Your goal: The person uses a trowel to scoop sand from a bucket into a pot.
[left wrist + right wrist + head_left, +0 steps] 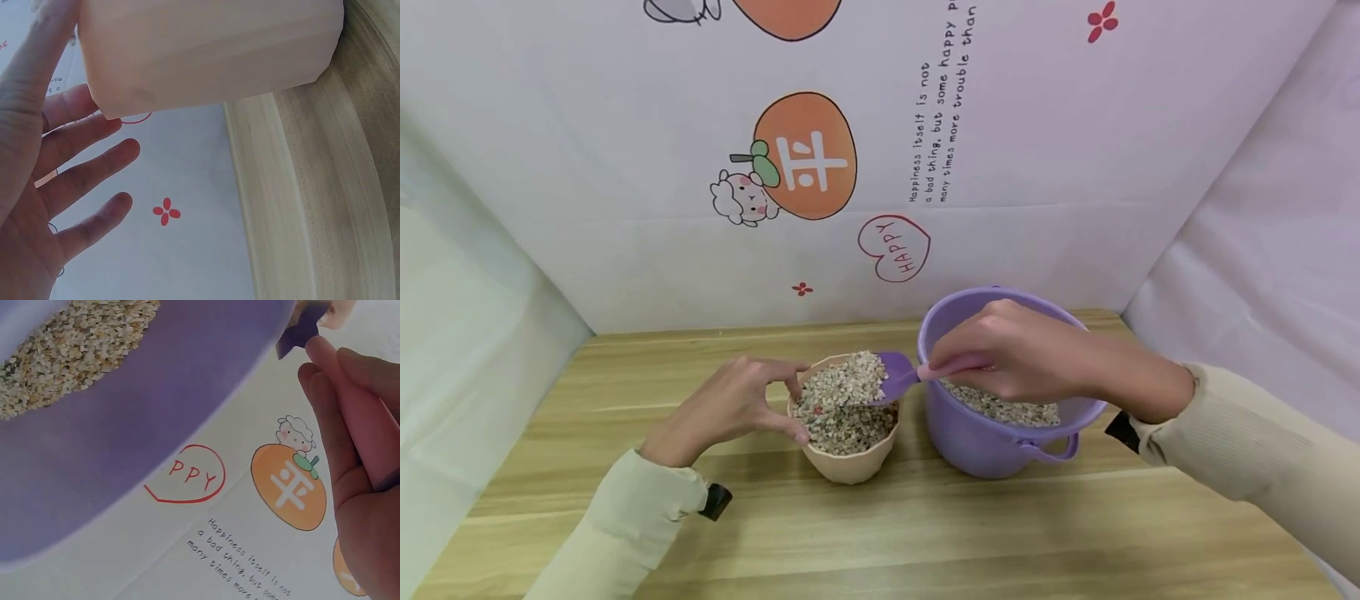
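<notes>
A cream faceted pot (848, 467), full of small mixed gravel (853, 429), stands on the table. My left hand (741, 404) holds its left side, thumb and index finger spread at the rim; in the left wrist view the ring and little fingers stay off the pot wall (212, 56). My right hand (1011, 350) grips the pink handle (359, 419) of a small purple shovel (897, 375). The shovel's blade lies over the pot, heaped with pale gravel (850, 379). Below my right hand is a purple bucket (977, 450) with more gravel (1000, 407) inside.
The wood-grain table (925, 542) ends at a white printed backdrop (662, 267) behind the pot and bucket. White cloth (1262, 275) hangs at both sides. The bucket's handle (1052, 454) droops at its front.
</notes>
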A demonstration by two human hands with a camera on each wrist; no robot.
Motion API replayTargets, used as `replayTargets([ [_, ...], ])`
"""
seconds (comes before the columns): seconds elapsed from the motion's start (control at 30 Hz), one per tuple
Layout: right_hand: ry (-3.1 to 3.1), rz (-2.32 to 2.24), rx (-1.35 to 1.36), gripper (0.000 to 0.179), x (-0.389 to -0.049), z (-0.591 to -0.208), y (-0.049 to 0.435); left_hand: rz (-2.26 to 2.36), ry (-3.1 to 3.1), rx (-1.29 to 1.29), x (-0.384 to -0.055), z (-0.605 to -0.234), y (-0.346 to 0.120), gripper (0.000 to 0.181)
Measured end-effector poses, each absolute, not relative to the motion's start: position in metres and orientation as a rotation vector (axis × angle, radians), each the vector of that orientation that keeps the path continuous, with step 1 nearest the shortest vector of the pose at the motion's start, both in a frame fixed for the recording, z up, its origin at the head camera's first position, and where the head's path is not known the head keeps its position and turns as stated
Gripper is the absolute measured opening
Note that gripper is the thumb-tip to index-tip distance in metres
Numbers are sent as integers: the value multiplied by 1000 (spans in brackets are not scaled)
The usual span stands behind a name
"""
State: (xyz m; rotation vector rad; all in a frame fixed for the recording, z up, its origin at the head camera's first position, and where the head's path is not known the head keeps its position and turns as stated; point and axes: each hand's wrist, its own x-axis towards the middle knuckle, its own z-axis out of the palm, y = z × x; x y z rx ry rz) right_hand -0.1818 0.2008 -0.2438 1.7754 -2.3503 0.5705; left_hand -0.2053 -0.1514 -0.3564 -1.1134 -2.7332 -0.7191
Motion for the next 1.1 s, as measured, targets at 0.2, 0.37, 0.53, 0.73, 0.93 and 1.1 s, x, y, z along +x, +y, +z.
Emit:
replayTargets([
  [0.2, -2441, 546, 1761, 14, -180, -242, 195, -727, -2733, -1107, -205, -356, -151, 46],
  [0.37, -2471, 494, 1758, 12, -179, -237, 194, -738, -2731, -1110, -205, -357, -152, 45],
  [0.53, -2533, 408, 1751, 15, -176, -226, 193, -746, -2725, -1111, -206, -358, -152, 45],
  [0.73, -2626, 327, 1725, 15, -170, -214, 191, -749, -2712, -1116, -206, -359, -152, 46],
  [0.93, -2694, 284, 1690, 16, -167, -204, 190, -753, -2701, -1120, -206, -359, -153, 48],
  [1.1, -2695, 258, 1697, 14, -165, -198, 189, -757, -2699, -1115, -206, -360, -152, 47],
])
